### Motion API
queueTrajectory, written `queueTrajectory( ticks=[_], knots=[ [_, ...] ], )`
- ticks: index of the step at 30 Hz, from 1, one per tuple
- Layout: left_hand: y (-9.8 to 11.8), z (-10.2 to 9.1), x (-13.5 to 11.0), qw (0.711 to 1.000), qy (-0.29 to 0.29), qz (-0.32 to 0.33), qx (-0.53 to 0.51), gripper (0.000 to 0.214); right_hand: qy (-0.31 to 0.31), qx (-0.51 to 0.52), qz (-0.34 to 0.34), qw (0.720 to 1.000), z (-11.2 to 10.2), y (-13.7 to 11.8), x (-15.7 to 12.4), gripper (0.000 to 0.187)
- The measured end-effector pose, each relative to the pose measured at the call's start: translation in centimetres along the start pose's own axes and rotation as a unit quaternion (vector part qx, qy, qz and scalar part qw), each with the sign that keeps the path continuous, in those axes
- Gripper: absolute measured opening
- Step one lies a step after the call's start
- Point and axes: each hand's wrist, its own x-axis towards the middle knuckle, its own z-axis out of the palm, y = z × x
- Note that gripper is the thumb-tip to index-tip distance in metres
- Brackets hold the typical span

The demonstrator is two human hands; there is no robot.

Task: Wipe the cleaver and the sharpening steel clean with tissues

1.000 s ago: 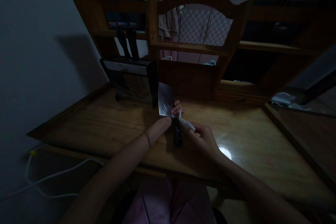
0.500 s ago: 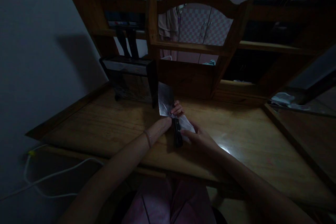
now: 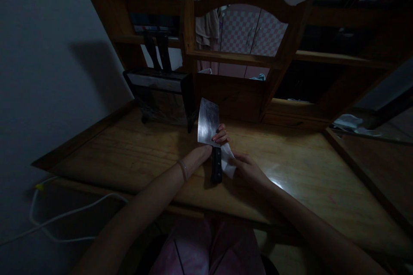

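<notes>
A cleaver (image 3: 207, 121) with a broad metal blade and a black riveted handle (image 3: 217, 165) is held above the desk, its blade pointing away from me. My left hand (image 3: 213, 144) passes behind the cleaver and grips it near where blade and handle meet; its fingertips curl over the blade's right edge. To the right of the handle, my right hand (image 3: 243, 164) pinches a white sheet, paper or tissue (image 3: 228, 164). That sheet reaches up toward the left fingers. Part of my left hand is hidden behind the cleaver.
On the wooden desk (image 3: 155, 150), at the back left, stands a black knife block (image 3: 158, 99) with a clear front and knife handles (image 3: 163, 53) sticking up. Wooden shelving (image 3: 232, 56) rises along the back. A white cable (image 3: 77, 208) hangs at the left.
The cleaver has turned slightly, its blade shifting right and showing brighter. My right fingers have moved off the handle and now hold the white sheet a little to the right.
</notes>
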Motion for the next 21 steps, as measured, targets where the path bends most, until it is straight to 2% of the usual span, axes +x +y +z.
queueTrajectory(
  ticks=[3,6,13,17,19,21],
  knots=[
    [-0.1,0.5,-0.4,0.999,0.003,-0.038,-0.014,0.028,0.009,0.013,-0.007,1.000,0.0,-0.1,0.0,0.025],
    [-0.1,0.7,-0.5,0.999,0.012,-0.042,-0.023,0.030,0.026,0.001,-0.012,1.000,-0.2,-0.3,0.0,0.029],
    [0.3,1.1,-0.7,0.998,0.014,-0.048,-0.045,0.032,0.076,-0.115,-0.091,0.986,-0.8,-1.3,-0.3,0.029],
    [0.6,1.1,-0.9,0.995,0.008,-0.085,-0.051,0.027,0.069,-0.210,-0.214,0.951,-0.3,-1.9,-0.9,0.034],
    [0.7,0.8,-0.7,0.994,0.016,-0.101,-0.048,0.026,0.045,-0.265,-0.271,0.925,0.1,-2.1,-1.2,0.042],
    [0.7,0.2,-0.3,0.993,0.022,-0.110,-0.045,0.025,0.004,-0.326,-0.298,0.897,0.5,-2.1,-1.4,0.052]
  ],
)
